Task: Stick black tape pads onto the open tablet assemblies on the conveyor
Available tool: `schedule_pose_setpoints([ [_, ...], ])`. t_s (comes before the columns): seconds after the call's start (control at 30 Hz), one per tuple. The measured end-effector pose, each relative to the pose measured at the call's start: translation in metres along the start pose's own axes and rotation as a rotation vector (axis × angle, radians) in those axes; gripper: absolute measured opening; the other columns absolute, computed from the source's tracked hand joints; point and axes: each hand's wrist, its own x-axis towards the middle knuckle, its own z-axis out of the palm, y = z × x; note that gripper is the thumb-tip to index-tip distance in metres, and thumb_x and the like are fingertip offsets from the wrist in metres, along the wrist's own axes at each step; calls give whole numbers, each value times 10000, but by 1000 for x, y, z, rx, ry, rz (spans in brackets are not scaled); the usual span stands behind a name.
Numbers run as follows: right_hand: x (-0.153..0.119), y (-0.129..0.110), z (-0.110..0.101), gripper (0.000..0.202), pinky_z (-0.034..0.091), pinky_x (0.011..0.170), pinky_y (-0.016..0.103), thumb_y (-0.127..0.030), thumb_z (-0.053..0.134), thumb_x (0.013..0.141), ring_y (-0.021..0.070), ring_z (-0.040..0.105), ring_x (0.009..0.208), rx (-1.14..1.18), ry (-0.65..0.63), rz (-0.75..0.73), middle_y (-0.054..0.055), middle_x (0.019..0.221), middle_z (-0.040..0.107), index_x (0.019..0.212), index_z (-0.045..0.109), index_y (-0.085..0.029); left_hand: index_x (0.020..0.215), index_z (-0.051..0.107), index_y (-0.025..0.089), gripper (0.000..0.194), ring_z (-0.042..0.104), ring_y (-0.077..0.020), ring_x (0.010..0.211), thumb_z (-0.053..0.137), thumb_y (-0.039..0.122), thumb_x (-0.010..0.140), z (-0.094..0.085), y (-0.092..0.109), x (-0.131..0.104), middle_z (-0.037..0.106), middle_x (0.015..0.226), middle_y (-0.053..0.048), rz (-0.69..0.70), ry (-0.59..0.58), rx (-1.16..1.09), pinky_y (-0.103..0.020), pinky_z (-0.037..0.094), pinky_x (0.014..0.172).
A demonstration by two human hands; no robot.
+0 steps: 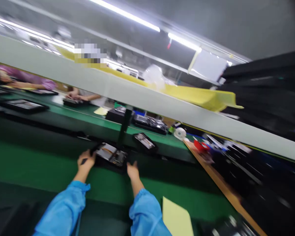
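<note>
A black-framed electronic device [110,154] lies face up on the dark strip along the workbench, its inside showing a silver plate, an orange strip and small circuit parts. My left hand [86,161] is closed at the device's left edge; a small dark item also shows by its fingers, too blurred to name. At the opposite edge, my right hand [132,171] grips the device's right side, its fingertips partly hidden and smeared. Both forearms are in blue sleeves. Just beyond to the right, a similar open device [145,142] rests at a slant.
A pale shelf beam [142,95] crosses above the bench, with a post [125,126] behind the device. More open devices [24,105] line the far side, where co-workers' hands [75,94] work. Yellow paper [177,218] lies near me; a wooden edge [218,180] runs at right.
</note>
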Motion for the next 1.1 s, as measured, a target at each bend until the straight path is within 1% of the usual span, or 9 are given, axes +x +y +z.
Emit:
schedule_pose_setpoints([
  [0.17,17,-30,18,402,649,1081,548,-381,772,1099,312,734,1284,-87,67,119,128,1491,700,1448,696,-197,1357,698,135,371,727,-258,1140,757,420,1126,16,17,-3,704,1309,-121,-116,137,-166,-457,670,1003],
  [0.33,-1,-51,-14,371,621,1133,552,-319,767,1098,319,725,1324,-56,124,83,125,1497,702,1444,693,-206,1305,720,163,295,703,-265,1210,746,400,1131,6,7,-57,697,1342,-119,-201,233,-358,-476,638,1078],
  [0.43,-32,-49,-52,389,642,1094,539,-341,771,1096,308,747,1273,-52,102,19,122,1468,718,1448,688,-198,1350,694,150,357,673,-306,1280,718,429,1129,-17,-17,-143,669,1363,-139,-238,185,-484,-557,598,1152],
  [0.67,-112,6,-102,364,693,966,468,-383,772,1104,262,780,1130,-77,-194,-61,106,1356,754,1400,712,-179,1693,484,324,742,632,-348,1467,600,686,1055,-119,-71,-436,536,1561,-128,-248,-136,-742,-429,644,1182],
  [0.77,-128,20,-92,346,695,950,457,-388,772,1104,254,783,1109,-100,-309,-118,101,1332,761,1371,722,-174,1681,506,352,711,650,-356,1457,647,665,1058,-165,-89,-498,560,1600,-126,-229,-308,-897,-413,657,1158],
  [0.83,-134,24,-81,350,680,998,487,-395,776,1099,270,775,1157,-119,-334,-182,106,1362,754,1368,726,-176,1587,621,359,555,677,-346,1420,645,599,1087,-192,-106,-490,622,1576,-103,-117,-406,-839,-400,684,1098],
  [0.93,-147,22,-71,296,553,1190,580,-334,770,1086,323,682,1369,-157,-302,-299,122,1462,725,1339,743,-184,1344,805,372,320,727,-311,1279,649,506,1098,-222,-131,-424,740,1387,-68,297,-399,-436,-399,676,1060],
  [1.03,-179,16,-73,197,425,1279,553,-188,701,1066,316,605,1430,-202,-325,-424,130,1415,757,1248,776,-200,1350,798,261,467,694,-378,1275,531,553,1102,-225,-140,-344,740,1357,-149,509,-244,-159,-560,561,1201],
  [1.1,-209,13,-77,178,459,1217,519,-167,698,1049,304,646,1315,-234,-399,-499,127,1313,783,1197,788,-207,1407,759,217,590,704,-383,1261,473,620,1085,-216,-138,-313,744,1351,-165,540,-289,-74,-526,588,1144],
])
